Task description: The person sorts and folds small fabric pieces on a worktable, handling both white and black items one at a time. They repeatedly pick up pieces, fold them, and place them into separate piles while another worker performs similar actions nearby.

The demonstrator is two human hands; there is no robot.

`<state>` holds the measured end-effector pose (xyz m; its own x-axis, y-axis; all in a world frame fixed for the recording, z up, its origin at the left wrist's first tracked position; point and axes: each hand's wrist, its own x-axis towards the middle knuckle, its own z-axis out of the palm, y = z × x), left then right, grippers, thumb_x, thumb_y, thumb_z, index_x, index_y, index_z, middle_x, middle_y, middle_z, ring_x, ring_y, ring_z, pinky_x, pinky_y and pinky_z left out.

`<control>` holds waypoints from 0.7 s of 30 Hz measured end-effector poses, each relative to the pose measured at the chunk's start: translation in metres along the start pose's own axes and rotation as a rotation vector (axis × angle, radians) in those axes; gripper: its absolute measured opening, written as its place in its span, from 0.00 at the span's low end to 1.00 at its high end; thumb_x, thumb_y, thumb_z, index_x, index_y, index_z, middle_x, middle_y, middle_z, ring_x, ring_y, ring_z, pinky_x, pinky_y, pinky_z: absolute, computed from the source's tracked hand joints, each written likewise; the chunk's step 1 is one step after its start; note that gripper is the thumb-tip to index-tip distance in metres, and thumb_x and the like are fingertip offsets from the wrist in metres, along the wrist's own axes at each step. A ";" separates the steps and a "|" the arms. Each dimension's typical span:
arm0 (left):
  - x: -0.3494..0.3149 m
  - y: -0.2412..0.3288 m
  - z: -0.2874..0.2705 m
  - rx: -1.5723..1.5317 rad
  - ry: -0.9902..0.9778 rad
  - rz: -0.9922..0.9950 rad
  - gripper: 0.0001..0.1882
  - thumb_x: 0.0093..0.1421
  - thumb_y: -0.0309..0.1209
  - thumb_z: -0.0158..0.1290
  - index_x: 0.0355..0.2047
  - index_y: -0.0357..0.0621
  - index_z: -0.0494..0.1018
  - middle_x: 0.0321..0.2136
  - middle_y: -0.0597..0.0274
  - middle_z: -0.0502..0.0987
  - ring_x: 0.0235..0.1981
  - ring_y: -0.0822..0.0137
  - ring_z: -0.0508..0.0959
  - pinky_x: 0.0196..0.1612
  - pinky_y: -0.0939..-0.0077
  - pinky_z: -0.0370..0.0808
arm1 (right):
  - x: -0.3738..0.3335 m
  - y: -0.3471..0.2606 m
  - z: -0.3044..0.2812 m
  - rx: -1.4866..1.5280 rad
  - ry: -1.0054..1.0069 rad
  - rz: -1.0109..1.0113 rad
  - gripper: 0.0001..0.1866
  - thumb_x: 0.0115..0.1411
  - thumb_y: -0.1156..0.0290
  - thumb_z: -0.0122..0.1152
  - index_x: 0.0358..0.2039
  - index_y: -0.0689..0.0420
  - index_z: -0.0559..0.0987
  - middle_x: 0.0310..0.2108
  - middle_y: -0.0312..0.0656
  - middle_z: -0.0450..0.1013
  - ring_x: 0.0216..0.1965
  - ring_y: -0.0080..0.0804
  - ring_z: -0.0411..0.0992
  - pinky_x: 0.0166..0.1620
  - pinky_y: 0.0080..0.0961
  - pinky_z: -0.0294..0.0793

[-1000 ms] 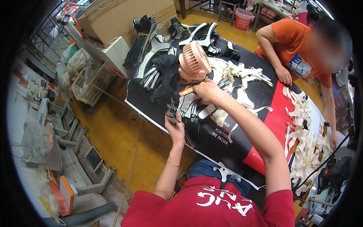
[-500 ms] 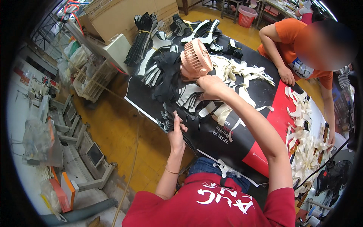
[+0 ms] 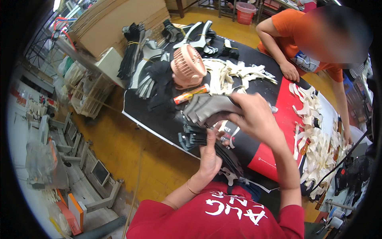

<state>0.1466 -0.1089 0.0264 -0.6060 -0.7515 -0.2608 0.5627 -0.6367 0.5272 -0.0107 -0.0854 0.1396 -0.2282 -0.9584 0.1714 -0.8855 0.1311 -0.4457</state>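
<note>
My left hand (image 3: 210,156) is closed around a stack of dark fabric pieces (image 3: 194,136), held low over the table's near edge with its ends fanned to the left. Just above it, my right hand (image 3: 256,117) grips a bundle of grey fabric pieces (image 3: 209,108), thumb underneath and fingers on top. The two stacks lie close together, and whether they touch I cannot tell. Behind them stands a pink fan (image 3: 188,65), with an orange and yellow tube-shaped pack (image 3: 191,94) lying in front of it.
Tied bundles of dark and white pieces (image 3: 133,44) fill the table's far left. Cream fabric strips (image 3: 227,73) lie beside the fan, more strips (image 3: 318,147) at right. A person in orange (image 3: 288,36) leans at the far right edge. A crate (image 3: 89,93) stands left.
My right hand has come from beside the fan toward me, bringing the grey bundle over my left hand. My left hand has shifted right with its stack. The orange tube-shaped pack has come into sight.
</note>
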 end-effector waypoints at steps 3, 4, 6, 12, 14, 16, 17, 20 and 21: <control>0.002 -0.035 0.017 0.025 -0.055 -0.074 0.23 0.63 0.45 0.59 0.52 0.46 0.71 0.48 0.66 0.74 0.41 0.73 0.74 0.38 0.77 0.75 | -0.068 -0.002 0.008 -0.116 0.301 0.097 0.21 0.47 0.72 0.68 0.44 0.56 0.77 0.34 0.44 0.75 0.35 0.44 0.72 0.42 0.36 0.65; 0.003 -0.045 0.021 0.087 -0.027 -0.163 0.20 0.63 0.43 0.60 0.50 0.49 0.72 0.45 0.67 0.75 0.39 0.74 0.74 0.38 0.77 0.75 | -0.089 -0.001 0.010 -0.173 0.337 0.187 0.21 0.48 0.73 0.68 0.45 0.57 0.77 0.35 0.43 0.75 0.34 0.42 0.72 0.42 0.35 0.65; 0.003 -0.069 0.032 0.118 -0.070 -0.206 0.18 0.62 0.41 0.62 0.46 0.47 0.73 0.39 0.69 0.76 0.36 0.77 0.74 0.36 0.79 0.72 | -0.118 0.002 0.025 -0.218 0.442 0.328 0.21 0.49 0.73 0.69 0.45 0.58 0.77 0.35 0.45 0.74 0.34 0.45 0.71 0.41 0.37 0.65; 0.003 -0.097 0.044 0.288 -0.141 -0.392 0.19 0.60 0.37 0.65 0.46 0.43 0.73 0.39 0.71 0.76 0.39 0.78 0.73 0.43 0.78 0.72 | -0.170 0.014 0.047 0.288 0.542 0.662 0.26 0.54 0.70 0.72 0.51 0.66 0.74 0.41 0.50 0.76 0.41 0.41 0.76 0.47 0.33 0.73; 0.004 -0.096 0.043 0.329 -0.123 -0.409 0.21 0.58 0.37 0.66 0.48 0.41 0.74 0.42 0.68 0.77 0.41 0.76 0.75 0.45 0.78 0.73 | -0.179 0.022 0.050 0.679 0.577 0.664 0.30 0.55 0.71 0.72 0.55 0.69 0.71 0.46 0.51 0.77 0.47 0.32 0.76 0.52 0.28 0.73; 0.004 -0.097 0.043 0.408 -0.091 -0.406 0.19 0.58 0.36 0.66 0.44 0.40 0.76 0.39 0.68 0.78 0.37 0.77 0.75 0.41 0.79 0.73 | -0.179 0.031 0.058 0.874 0.642 0.680 0.26 0.58 0.74 0.68 0.55 0.68 0.72 0.43 0.46 0.78 0.43 0.29 0.76 0.50 0.26 0.74; 0.004 -0.097 0.043 0.424 -0.081 -0.376 0.17 0.58 0.36 0.66 0.43 0.41 0.76 0.37 0.70 0.78 0.35 0.78 0.74 0.38 0.80 0.73 | -0.178 0.036 0.061 0.952 0.645 0.680 0.24 0.58 0.74 0.67 0.54 0.68 0.74 0.41 0.44 0.78 0.41 0.26 0.75 0.48 0.24 0.74; 0.006 -0.099 0.044 0.455 -0.053 -0.336 0.14 0.60 0.36 0.65 0.40 0.44 0.75 0.29 0.73 0.74 0.27 0.81 0.69 0.29 0.83 0.67 | -0.177 0.047 0.060 1.058 0.544 0.780 0.11 0.59 0.73 0.67 0.40 0.65 0.81 0.32 0.34 0.76 0.31 0.15 0.68 0.34 0.17 0.67; 0.006 -0.099 0.044 0.434 -0.058 -0.324 0.14 0.60 0.36 0.64 0.40 0.44 0.74 0.29 0.73 0.73 0.26 0.81 0.69 0.29 0.83 0.67 | -0.175 0.049 0.058 1.067 0.554 0.774 0.11 0.58 0.72 0.68 0.39 0.65 0.81 0.31 0.33 0.76 0.30 0.15 0.67 0.33 0.18 0.66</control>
<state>0.0626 -0.0432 0.0082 -0.7466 -0.5100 -0.4272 0.0653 -0.6952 0.7159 0.0091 0.0743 0.0365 -0.8508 -0.4811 -0.2113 0.1988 0.0776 -0.9770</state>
